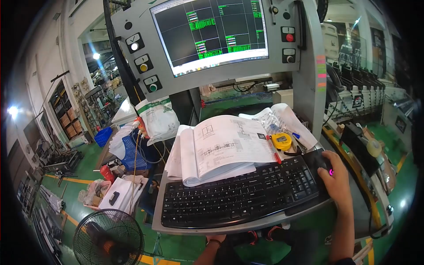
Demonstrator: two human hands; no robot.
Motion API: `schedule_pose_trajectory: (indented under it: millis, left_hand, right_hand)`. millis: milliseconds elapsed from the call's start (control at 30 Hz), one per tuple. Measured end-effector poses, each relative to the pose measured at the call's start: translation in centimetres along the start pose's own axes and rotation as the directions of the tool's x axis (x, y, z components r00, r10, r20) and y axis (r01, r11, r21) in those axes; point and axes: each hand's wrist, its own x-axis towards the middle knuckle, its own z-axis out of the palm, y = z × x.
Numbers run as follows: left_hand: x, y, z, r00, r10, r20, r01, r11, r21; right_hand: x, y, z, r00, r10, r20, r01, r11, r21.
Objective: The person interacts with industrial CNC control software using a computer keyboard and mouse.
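Observation:
My right hand (337, 178) rests over a black computer mouse (318, 161) with a pink light on its side, the thumb along its near flank. This mouse lies at the right end of a black keyboard (238, 194). My left hand (215, 238) is low in the picture, under the front edge of the tray (247, 224); its fingers are hidden. A thick stack of printed drawings (229, 143), its left pages curled over, lies across the back of the keyboard. Beside the stack are a yellow tape measure (281, 141) and a red pen (277, 157).
Above the tray stands a machine panel with a lit screen (212, 35) showing green drawings, and several push buttons. A white bag (159, 119) hangs at the left. A black fan (108, 238) stands on the green floor at lower left, near a blue basket (134, 153).

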Motion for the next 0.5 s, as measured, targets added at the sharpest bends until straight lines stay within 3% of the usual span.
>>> schedule_pose_trajectory:
  millis: [267,500]
  left_hand:
    - [-0.5,1.1,-1.5,1.0,-0.019,0.009,0.02,0.998,-0.056]
    - [-0.1,0.6,-0.7,0.999,0.021,-0.047,-0.021,1.0,0.017]
  right_hand:
    - [0.0,0.2,0.2,1.0,-0.004,0.009,0.004,1.0,-0.022]
    - [0.1,0.4,0.2,1.0,0.001,0.01,-0.001,0.999,-0.039]
